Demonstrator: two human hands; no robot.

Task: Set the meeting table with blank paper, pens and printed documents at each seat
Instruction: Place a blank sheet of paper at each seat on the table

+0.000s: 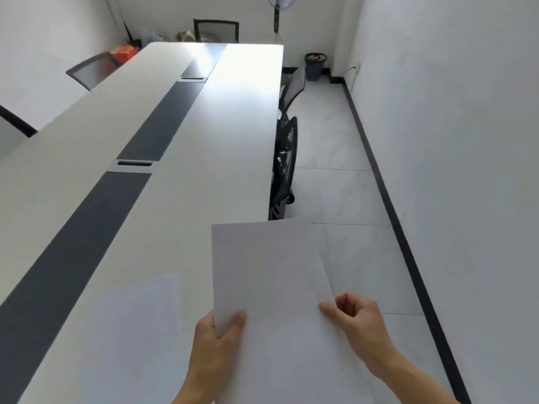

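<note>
A small stack of blank white paper (271,275) is held up over the near right edge of the long white meeting table (221,147). My left hand (217,345) grips the stack's lower left corner, thumb on top. My right hand (358,319) pinches the right edge, where a top sheet is fanned slightly away from the sheets beneath. One blank sheet (143,325) lies flat on the table at the near seat, left of the held stack. No pens or printed documents are visible.
A dark grey strip (163,126) with cable slots runs down the table's middle. Black mesh chairs stand at the right side (284,158), far end (215,29) and left side (90,70). A waste bin (315,65) and fan stand (276,21) are by the far wall. A tiled aisle runs along the right wall.
</note>
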